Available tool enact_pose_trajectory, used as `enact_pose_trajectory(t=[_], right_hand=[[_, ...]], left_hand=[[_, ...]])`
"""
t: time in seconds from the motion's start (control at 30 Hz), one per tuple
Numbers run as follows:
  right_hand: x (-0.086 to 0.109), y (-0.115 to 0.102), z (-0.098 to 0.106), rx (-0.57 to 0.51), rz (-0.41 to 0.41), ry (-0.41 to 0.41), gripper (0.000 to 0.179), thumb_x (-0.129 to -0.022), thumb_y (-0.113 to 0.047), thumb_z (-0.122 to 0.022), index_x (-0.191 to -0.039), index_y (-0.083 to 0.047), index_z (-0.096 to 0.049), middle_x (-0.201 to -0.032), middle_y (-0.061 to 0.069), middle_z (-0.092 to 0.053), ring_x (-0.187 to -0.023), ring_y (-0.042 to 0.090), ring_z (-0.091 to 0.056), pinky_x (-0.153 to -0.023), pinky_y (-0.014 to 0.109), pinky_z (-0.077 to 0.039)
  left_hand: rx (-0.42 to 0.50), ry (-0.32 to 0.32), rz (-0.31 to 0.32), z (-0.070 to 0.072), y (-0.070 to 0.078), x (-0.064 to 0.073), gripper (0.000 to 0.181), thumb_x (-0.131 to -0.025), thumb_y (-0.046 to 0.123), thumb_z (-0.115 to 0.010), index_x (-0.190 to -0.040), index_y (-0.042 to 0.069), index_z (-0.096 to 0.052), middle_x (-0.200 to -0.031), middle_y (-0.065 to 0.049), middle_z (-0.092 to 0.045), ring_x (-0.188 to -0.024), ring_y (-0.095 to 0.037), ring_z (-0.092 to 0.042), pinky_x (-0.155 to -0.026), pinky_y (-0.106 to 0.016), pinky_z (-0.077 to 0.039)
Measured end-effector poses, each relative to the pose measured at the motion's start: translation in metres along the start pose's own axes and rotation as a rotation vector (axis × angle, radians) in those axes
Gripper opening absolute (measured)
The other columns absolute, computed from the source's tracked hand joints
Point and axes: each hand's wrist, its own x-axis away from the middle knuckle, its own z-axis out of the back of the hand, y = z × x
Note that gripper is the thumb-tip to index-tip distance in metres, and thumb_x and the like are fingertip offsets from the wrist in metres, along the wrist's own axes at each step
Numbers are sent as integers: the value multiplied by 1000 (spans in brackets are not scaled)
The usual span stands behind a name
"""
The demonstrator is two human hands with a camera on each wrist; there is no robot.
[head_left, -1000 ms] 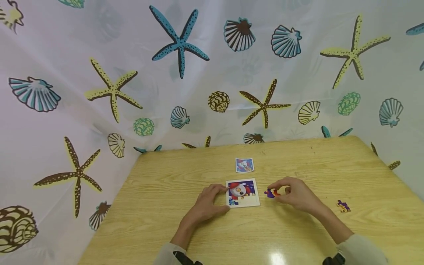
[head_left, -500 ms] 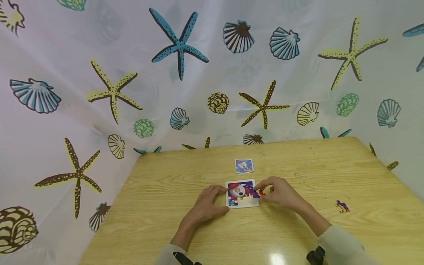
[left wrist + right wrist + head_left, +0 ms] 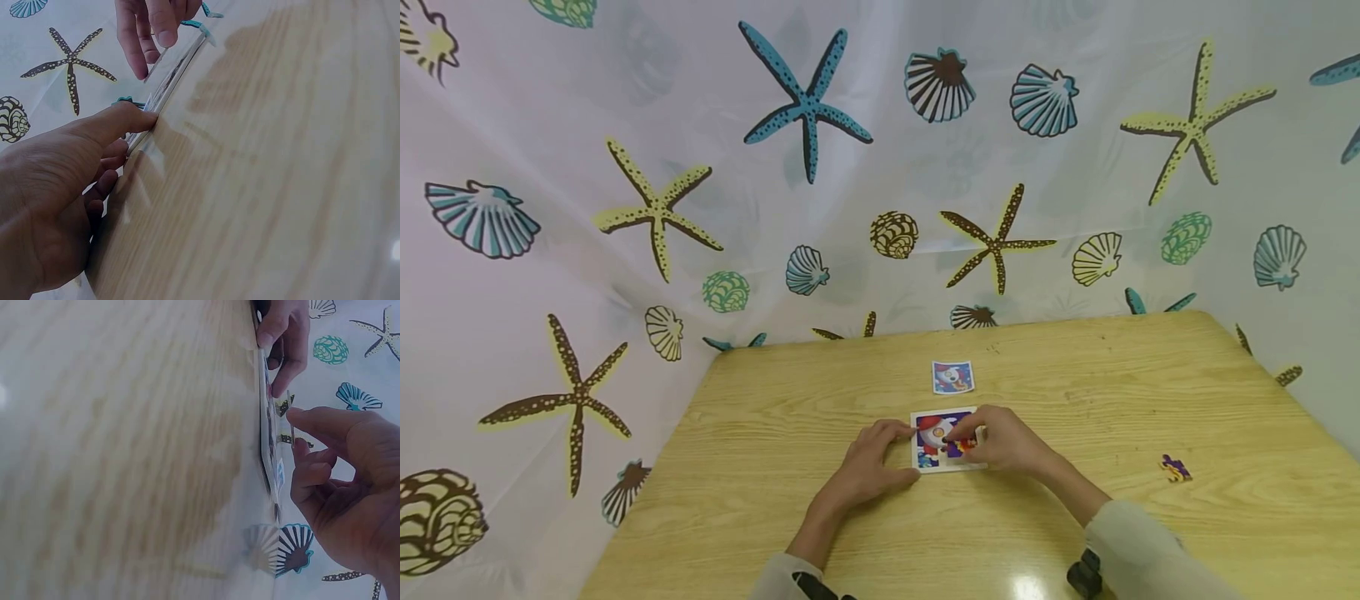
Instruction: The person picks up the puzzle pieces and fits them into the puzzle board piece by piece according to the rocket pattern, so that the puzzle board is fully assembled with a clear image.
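Note:
A small jigsaw puzzle in a white frame (image 3: 934, 469) lies on the table, showing a white cartoon figure in a red hat. My left hand (image 3: 868, 463) holds it at the left side, index fingertip on the left edge and thumb by the near-left corner. Over the right part of the picture, my right hand (image 3: 1009, 443) pinches a purple and orange puzzle piece (image 3: 957, 449) between thumb and fingers. Edge-on in the right wrist view, that puzzle piece (image 3: 291, 419) appears just above the frame. The right fingers hide part of the picture.
Behind the frame lies a small picture card (image 3: 952, 377) with a similar figure. One loose purple and yellow puzzle piece (image 3: 1176, 468) rests on the wooden table (image 3: 790, 392) to the right. A curtain (image 3: 865, 167) with starfish and shells surrounds the table's far sides.
My right hand has brought the pinched puzzle piece leftward, from beside the frame to over its right part. The left hand has stayed at the frame's left side.

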Motion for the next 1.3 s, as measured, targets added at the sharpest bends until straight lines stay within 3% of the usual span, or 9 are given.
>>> enact_pose_trajectory(t=[0.3, 0.6, 1.03, 1.3], right_hand=[[-7, 0, -11, 47, 1, -54, 25, -83, 3, -81, -107, -4, -81, -105, 3, -77, -102, 19, -61, -94, 44, -51], [-10, -3, -15, 43, -38, -90, 24, -84, 3, -79, -107, -6, -81, -102, 1, -76, -95, 21, -59, -88, 38, -50], [-14, -6, -18, 51, -74, -52, 24, -78, 7, -80, -100, -4, -82, -93, 1, -75, -88, 19, -57, -77, 31, -47], [-13, -8, -17, 68, -62, -47, 21, -80, 6, -79, -99, -2, -82, -97, 3, -75, -92, 19, -59, -82, 34, -50]], left_hand=[[-21, -7, 15, -2, -1, -2, 62, -88, 39, -80, -144, 20, -60, -152, -2, -49, -144, -31, -38, -119, -59, -27], [-20, -8, 6, -2, 1, 0, 61, -88, 38, -80, -143, 20, -60, -151, -2, -50, -143, -32, -39, -119, -60, -27], [-17, -1, -1, -3, 1, 1, 59, -89, 37, -80, -141, 19, -60, -151, -2, -49, -143, -32, -39, -119, -59, -28], [-20, 0, -4, -2, -1, 1, 60, -88, 37, -80, -141, 18, -60, -151, -2, -50, -143, -32, -39, -119, -59, -28]])
